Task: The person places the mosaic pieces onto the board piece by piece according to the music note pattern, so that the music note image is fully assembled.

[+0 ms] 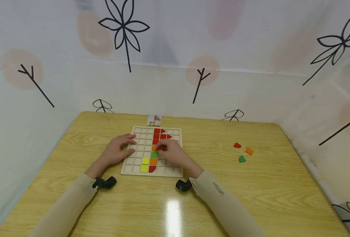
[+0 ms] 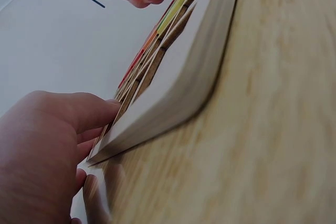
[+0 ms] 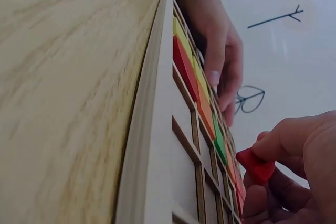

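A light wooden grid board lies on the table, its cells partly filled with coloured tiles. My left hand rests on the board's left edge, fingers loosely extended. Over the board's middle, my right hand pinches a small red tile with a pointed corner between thumb and fingers. Just below that hand sit a green tile and an orange square. Red squares and two red triangles fill cells toward the far edge. Two yellow squares and a red quarter-round tile lie near the front.
A small printed card with a coloured pattern lies behind the board. To the right on the table are a loose red tile, an orange tile and a green tile. A patterned white curtain stands behind the table.
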The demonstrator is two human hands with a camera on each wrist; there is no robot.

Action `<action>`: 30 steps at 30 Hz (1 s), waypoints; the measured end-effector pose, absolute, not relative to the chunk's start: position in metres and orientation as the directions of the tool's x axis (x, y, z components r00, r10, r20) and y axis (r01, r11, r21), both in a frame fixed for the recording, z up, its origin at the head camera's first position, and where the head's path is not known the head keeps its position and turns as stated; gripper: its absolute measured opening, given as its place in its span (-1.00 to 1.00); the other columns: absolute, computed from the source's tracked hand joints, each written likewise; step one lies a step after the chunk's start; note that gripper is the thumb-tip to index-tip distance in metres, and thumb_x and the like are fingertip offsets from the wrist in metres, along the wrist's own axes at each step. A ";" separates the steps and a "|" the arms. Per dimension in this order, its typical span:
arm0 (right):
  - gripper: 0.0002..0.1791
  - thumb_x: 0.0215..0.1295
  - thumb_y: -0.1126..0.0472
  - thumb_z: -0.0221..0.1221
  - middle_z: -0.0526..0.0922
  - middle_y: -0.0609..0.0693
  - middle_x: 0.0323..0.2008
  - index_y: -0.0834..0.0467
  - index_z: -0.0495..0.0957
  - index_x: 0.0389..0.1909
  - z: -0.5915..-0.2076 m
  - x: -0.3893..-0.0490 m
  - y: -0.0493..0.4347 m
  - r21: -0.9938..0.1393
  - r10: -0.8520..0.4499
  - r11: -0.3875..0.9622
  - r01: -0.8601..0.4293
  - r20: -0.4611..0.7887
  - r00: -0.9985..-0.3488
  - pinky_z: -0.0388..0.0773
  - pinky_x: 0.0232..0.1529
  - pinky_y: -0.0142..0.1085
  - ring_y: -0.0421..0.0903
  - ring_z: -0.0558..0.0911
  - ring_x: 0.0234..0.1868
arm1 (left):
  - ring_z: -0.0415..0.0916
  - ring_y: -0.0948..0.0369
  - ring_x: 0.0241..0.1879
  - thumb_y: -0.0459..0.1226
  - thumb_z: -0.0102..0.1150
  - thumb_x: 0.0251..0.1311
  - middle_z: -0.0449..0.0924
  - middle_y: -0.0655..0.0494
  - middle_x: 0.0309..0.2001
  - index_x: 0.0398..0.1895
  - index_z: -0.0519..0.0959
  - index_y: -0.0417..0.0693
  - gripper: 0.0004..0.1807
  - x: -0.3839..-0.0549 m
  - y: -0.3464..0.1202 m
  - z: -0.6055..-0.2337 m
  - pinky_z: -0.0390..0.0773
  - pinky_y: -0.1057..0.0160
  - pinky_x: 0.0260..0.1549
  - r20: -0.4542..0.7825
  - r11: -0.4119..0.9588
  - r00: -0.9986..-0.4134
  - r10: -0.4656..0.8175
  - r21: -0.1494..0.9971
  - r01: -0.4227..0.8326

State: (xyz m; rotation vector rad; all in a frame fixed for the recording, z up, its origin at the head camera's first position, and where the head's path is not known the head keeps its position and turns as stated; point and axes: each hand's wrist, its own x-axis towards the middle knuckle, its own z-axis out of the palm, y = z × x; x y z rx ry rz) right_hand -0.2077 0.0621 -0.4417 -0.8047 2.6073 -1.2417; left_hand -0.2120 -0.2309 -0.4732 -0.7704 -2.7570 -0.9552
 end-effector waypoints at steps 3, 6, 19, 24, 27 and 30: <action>-0.87 0.36 0.30 0.15 0.64 -0.15 -0.29 0.07 0.67 -0.22 -0.441 -0.206 0.061 -0.737 -0.521 0.540 -0.407 0.088 -0.849 0.49 -0.26 -0.33 -0.16 0.51 -0.33 | 0.20 -0.06 0.42 -0.16 0.31 0.27 0.42 0.02 0.37 0.06 0.66 -0.04 -0.67 -0.212 -0.229 -0.473 0.16 -0.18 0.34 0.272 0.672 -0.862 0.427 0.543 0.504; -0.85 0.39 0.30 0.11 0.63 -0.15 -0.29 0.07 0.66 -0.25 -0.441 -0.206 0.067 -0.728 -0.509 0.553 -0.405 0.090 -0.856 0.47 -0.28 -0.33 -0.15 0.49 -0.35 | 0.20 -0.07 0.41 -0.16 0.31 0.27 0.42 0.01 0.36 0.06 0.66 -0.04 -0.68 -0.212 -0.228 -0.473 0.16 -0.19 0.34 0.275 0.670 -0.861 0.427 0.544 0.506; -0.87 0.45 0.26 0.16 0.67 -0.09 -0.21 0.13 0.69 -0.17 -0.439 -0.213 0.071 -0.700 -0.526 0.571 -0.430 0.090 -0.846 0.52 -0.23 -0.34 -0.18 0.53 -0.29 | 0.20 -0.03 0.42 -0.15 0.30 0.27 0.41 0.07 0.37 0.06 0.66 -0.03 -0.67 -0.213 -0.232 -0.471 0.15 -0.17 0.35 0.254 0.683 -0.877 0.409 0.551 0.478; -0.86 0.41 0.22 0.23 0.71 -0.12 -0.17 0.10 0.72 -0.11 -0.439 -0.209 0.042 -0.697 -0.574 0.546 -0.465 0.094 -0.814 0.55 -0.08 -0.34 -0.21 0.60 -0.19 | 0.22 -0.07 0.41 -0.16 0.31 0.27 0.43 0.02 0.36 0.05 0.66 -0.05 -0.68 -0.211 -0.232 -0.471 0.18 -0.21 0.33 0.269 0.677 -0.869 0.416 0.546 0.493; -0.85 0.37 0.23 0.27 0.72 -0.12 -0.16 0.10 0.73 -0.11 -0.440 -0.208 0.028 -0.685 -0.581 0.546 -0.482 0.105 -0.807 0.54 -0.03 -0.37 -0.23 0.60 -0.14 | 0.23 -0.08 0.40 -0.17 0.33 0.26 0.44 0.00 0.35 0.04 0.67 -0.06 -0.68 -0.211 -0.231 -0.469 0.19 -0.22 0.31 0.280 0.668 -0.864 0.418 0.549 0.502; -0.84 0.34 0.25 0.29 0.71 -0.10 -0.15 0.11 0.73 -0.11 -0.439 -0.207 0.021 -0.667 -0.580 0.559 -0.493 0.110 -0.807 0.54 -0.05 -0.39 -0.23 0.60 -0.15 | 0.23 -0.08 0.40 -0.19 0.33 0.25 0.45 -0.01 0.34 0.03 0.67 -0.07 -0.69 -0.211 -0.230 -0.468 0.19 -0.22 0.31 0.283 0.663 -0.862 0.420 0.553 0.505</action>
